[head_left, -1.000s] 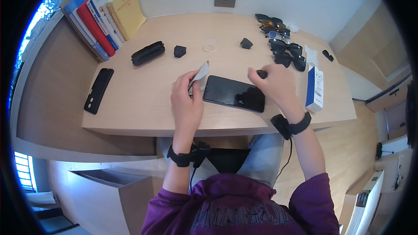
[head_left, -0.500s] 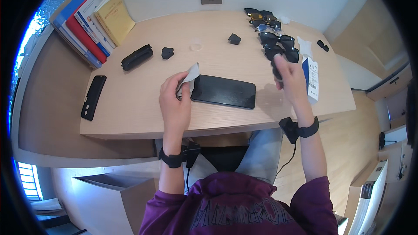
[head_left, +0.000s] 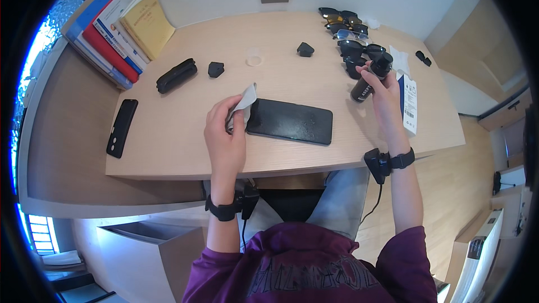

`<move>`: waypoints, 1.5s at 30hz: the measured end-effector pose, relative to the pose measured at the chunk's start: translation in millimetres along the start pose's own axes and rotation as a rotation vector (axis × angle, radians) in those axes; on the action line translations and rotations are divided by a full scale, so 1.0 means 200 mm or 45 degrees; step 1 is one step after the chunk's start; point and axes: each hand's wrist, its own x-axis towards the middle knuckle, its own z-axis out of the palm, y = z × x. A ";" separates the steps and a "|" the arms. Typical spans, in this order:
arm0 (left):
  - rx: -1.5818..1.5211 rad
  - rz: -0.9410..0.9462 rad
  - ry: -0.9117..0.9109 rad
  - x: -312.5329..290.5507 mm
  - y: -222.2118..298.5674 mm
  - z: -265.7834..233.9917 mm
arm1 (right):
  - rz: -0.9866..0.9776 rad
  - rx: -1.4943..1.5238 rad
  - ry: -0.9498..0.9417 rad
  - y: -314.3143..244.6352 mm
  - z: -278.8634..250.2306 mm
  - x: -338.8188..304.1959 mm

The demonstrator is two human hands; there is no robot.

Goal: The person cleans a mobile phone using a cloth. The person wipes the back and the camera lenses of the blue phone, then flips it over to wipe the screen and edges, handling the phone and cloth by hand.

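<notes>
head: right fingers [head_left: 377, 82] hold white-lettered dark bottle [head_left: 363, 88]

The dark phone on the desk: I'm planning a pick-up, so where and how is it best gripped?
Probably by both long edges near the right end, coming from above and the right: the phone lies flat, offering mainly thin edges, and the left hand with the grey cloth is close by its left end.

On the pale desk [head_left: 281, 81] lie a smartphone [head_left: 290, 122], a black case [head_left: 122, 128], glasses [head_left: 350, 49] and a box [head_left: 410, 105].
</notes>
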 end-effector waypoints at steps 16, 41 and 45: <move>0.034 0.012 0.058 0.01 0.05 0.01 | -0.685 -0.904 -0.322 -0.03 0.12 -0.50; 0.348 0.577 -0.654 -0.16 0.23 0.26 | -0.240 -0.592 -0.498 0.08 0.11 -0.42; 0.703 0.542 -0.369 -0.07 0.10 0.12 | -0.206 -0.591 -0.479 0.06 0.11 -0.43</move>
